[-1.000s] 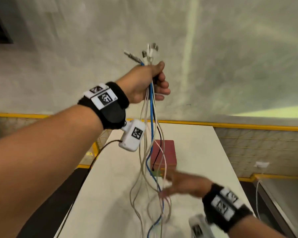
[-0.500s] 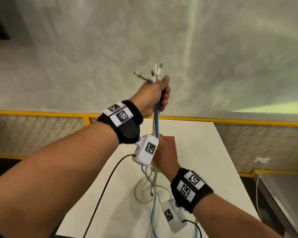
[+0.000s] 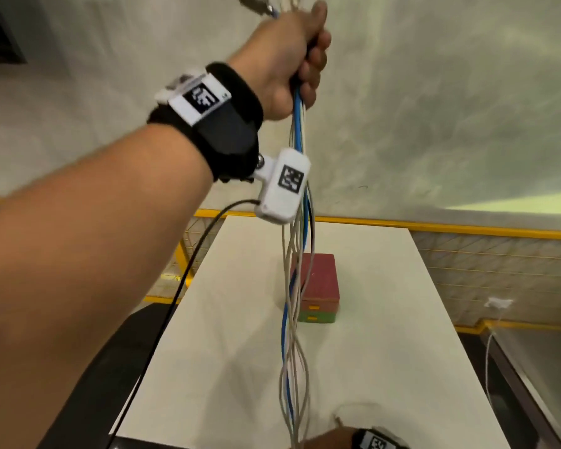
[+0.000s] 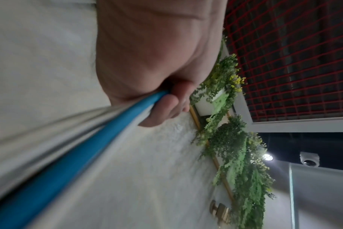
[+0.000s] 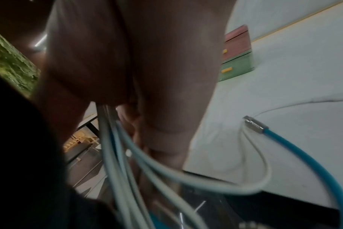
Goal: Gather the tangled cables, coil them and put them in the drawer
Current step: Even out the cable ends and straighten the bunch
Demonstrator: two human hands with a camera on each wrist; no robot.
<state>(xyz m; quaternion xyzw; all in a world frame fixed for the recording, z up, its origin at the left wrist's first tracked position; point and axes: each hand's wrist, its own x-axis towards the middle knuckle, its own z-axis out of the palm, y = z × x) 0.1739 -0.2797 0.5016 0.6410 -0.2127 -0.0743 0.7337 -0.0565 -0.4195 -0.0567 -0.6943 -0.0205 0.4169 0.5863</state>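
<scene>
Your left hand point(image 3: 287, 56) is raised high, its grip wrapped tight round the upper end of the cables point(image 3: 293, 319) — fingers point(image 4: 162, 111) curled over the blue cable point(image 4: 72, 156) and the pale ones beside it, thumb on top. A metal plug end point(image 3: 256, 3) pokes out above the fist at the top edge of the head view. From that fist the bundle hangs straight down, past the white wrist camera point(image 3: 284, 186), as a loose twist of grey-white strands, one blue and one dark.

Your right hand point(image 5: 131, 65) is low, at the near edge of the white surface point(image 3: 386, 367); in the head view only the wrist and its band show at the bottom of the frame. The wrist view shows the strands passing through its palm (how firmly the fingers close on them you cannot tell — they are blurred and mostly hidden). Below that grip the cables loop out, and the blue one's other end, with a silver connector point(image 5: 254, 124), trails over the surface alongside a white loop.

Farther back on the surface stands the small drawer box point(image 3: 319, 286) — red top, green bottom, yellow pulls, both drawers closed — well apart from both hands.
</scene>
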